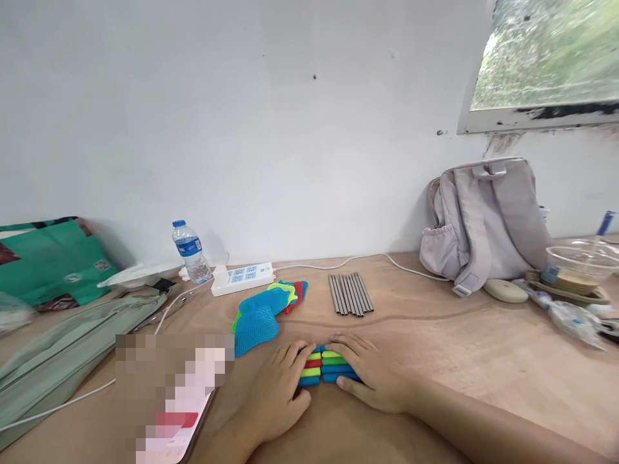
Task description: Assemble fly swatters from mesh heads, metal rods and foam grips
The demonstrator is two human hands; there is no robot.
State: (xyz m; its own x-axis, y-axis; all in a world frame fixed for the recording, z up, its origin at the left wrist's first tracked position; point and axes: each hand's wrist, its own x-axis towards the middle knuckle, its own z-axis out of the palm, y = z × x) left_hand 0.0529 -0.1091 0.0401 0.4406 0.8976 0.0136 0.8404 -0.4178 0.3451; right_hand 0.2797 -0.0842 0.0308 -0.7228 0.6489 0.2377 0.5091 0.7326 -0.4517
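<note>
Bars [337, 370] lie in 2 rows on wearer's side of metal tubes [352, 294] in head view, long axes L–R, approx. crosswise to tubes. L hand [285, 374] holds L row's outer ends, R hand [371, 372] R row's, fingers part-curled; can't tell how firmly.

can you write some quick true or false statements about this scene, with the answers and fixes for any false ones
1. The left hand and right hand both touch the coloured bars. True.
2. The metal tubes stand upright. False: the metal tubes lie flat, side by side.
3. The water bottle has a blue cap. True.
4. The backpack is left of the bottle. False: the backpack is to its right.
</note>
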